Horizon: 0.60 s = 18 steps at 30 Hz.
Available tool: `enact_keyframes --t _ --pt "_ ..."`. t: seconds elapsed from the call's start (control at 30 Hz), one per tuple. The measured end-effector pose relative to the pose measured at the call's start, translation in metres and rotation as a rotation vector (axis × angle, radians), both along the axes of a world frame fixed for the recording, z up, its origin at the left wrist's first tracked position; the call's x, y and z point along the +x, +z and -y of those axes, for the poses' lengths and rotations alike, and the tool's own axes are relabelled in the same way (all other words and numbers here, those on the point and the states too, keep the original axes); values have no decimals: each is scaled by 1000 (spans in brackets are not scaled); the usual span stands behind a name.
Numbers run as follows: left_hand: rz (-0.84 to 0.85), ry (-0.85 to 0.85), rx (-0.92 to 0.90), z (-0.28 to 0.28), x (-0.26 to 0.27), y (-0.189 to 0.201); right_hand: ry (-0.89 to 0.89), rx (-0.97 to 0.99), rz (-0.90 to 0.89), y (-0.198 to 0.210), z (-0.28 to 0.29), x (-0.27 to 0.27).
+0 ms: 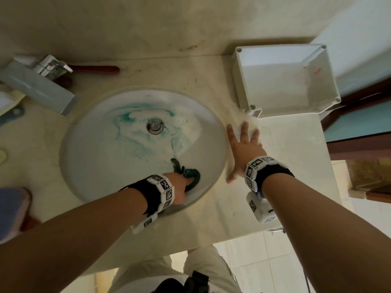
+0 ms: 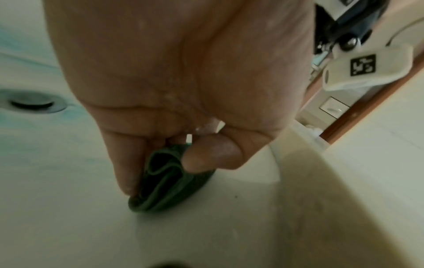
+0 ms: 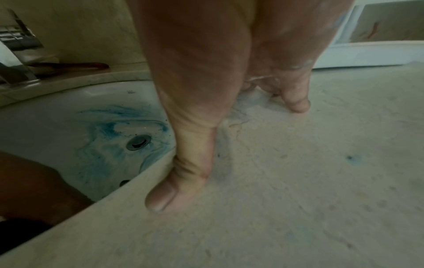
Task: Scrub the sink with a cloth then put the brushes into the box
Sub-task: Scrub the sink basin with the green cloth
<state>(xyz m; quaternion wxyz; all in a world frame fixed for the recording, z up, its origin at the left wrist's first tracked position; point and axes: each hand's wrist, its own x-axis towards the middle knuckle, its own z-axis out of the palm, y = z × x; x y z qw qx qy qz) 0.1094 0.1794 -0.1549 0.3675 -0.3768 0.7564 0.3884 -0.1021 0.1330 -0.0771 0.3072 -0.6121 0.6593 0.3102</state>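
Cloth (image 1: pixel 189 174) sits low in the sink (image 1: pixel 88 157), on the near side of the white bowl, a bit right of the middle. It is dark green and bunched up. The left hand (image 1: pixel 179 186) holds it, with the fingers and thumb curled round the folds, and pushes it against the bowl. In the left wrist view the cloth (image 2: pixel 165 183) shows its folded edges between the fingers (image 2: pixel 123 163) and the thumb, and it touches the sink wall.

Blue-green smears swirl on the bowl around the drain (image 1: pixel 155 125), which is in the middle of the sink, farther off than the cloth.

The right hand (image 1: pixel 243 151) lies flat on the counter (image 1: pixel 292 149), just right of the sink rim. Its fingers are spread wide and straight, and it holds nothing. In the right wrist view the thumb of this hand (image 3: pixel 188 145) rests right at the sink edge.

A white box (image 1: pixel 285 79) stands on the far right of the counter, just past the right fingertips. It is open at the top.

A shiny tap (image 1: pixel 40 81) sticks out at the far left. Behind it a red handle (image 1: pixel 95 69) lies on the counter by the wall. I cannot tell what it belongs to.
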Motion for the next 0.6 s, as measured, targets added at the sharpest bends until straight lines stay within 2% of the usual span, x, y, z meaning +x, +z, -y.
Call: enact_keyframes --t 0.23,0.47,0.6 --pt "67 -28 -46 23 5 -3 -13 -10 -4 1 -3 6" --pt "133 -62 -47 -3 13 6 -70 61 -28 2 -17 37" --pt "164 -49 -88 -2 21 0 -92 16 -10 0 -28 31"
